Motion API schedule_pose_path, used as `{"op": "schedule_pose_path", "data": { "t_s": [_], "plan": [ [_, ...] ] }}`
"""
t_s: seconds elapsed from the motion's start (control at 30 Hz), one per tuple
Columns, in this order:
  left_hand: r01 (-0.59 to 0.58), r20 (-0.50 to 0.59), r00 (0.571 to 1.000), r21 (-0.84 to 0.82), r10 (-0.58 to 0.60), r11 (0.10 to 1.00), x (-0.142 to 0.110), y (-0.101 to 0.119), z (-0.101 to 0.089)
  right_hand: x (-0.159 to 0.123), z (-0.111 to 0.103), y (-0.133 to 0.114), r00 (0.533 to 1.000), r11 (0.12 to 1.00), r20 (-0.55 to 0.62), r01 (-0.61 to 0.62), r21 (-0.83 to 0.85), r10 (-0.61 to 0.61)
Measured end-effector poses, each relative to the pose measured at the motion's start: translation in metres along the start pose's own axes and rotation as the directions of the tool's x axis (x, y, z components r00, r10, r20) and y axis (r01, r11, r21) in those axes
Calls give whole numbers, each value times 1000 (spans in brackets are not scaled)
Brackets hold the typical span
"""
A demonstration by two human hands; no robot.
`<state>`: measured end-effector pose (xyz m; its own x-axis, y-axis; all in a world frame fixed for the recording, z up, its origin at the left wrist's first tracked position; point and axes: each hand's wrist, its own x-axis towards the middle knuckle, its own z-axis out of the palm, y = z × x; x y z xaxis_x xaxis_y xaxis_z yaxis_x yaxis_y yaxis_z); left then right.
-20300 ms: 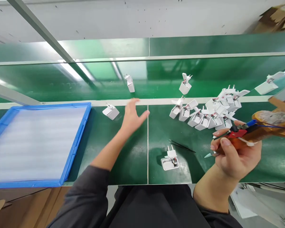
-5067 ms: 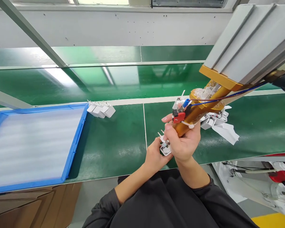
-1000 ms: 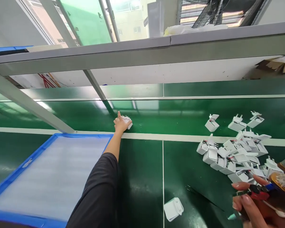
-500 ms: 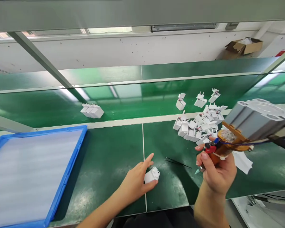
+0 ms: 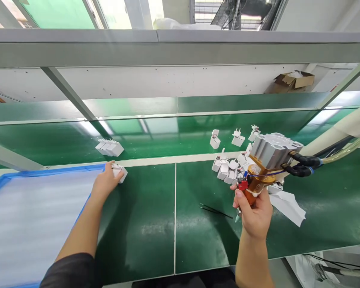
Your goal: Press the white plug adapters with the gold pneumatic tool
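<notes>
My left hand [image 5: 105,182] is closed around a white plug adapter [image 5: 120,173] by the far right corner of a blue-rimmed tray [image 5: 88,168]. Just beyond it, several white adapters [image 5: 109,147] stand in a tight row on the green ledge. My right hand [image 5: 255,216] grips an orange and silver pneumatic dispensing gun [image 5: 259,178] with a red switch and a pale teal tip. That tip points down beside black tweezers [image 5: 216,211] lying on the green bench. Behind the gun is a cluster of white adapters [image 5: 231,172], partly hidden by it.
Three more adapters stand apart on the ledge, one of them a white adapter [image 5: 215,142]. White paper [image 5: 289,208] lies right of the gun. Thick hoses [image 5: 345,154] run from the gun to the right. A cardboard box [image 5: 294,82] sits beyond the bench.
My left hand has carried the adapter from the bench's middle to the far left, near the row. My right hand still holds the gun. The view has tilted up.
</notes>
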<state>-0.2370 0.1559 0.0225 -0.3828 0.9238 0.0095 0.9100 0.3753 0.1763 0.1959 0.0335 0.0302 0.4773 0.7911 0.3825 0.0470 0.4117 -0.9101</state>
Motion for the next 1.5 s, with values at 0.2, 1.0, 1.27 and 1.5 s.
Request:
{"op": "schedule_pose_path", "data": {
  "t_s": [0.2,1.0,1.27,1.5],
  "plan": [
    [-261,-401,891,-74,211,962,4,37,9,-3,1,-2,1000,1000,7,15,-5,-15],
    [-421,208,529,-777,823,467,-105,174,49,-5,2,-11,999,999,36,30,35,-31],
    [-714,4,436,-606,900,349,-190,109,53,-5,12,-22,999,998,48,5,67,-9],
    [-615,-100,717,-557,690,558,-212,120,74,-11,29,-25,985,989,137,93,115,-109]
  ]
}}
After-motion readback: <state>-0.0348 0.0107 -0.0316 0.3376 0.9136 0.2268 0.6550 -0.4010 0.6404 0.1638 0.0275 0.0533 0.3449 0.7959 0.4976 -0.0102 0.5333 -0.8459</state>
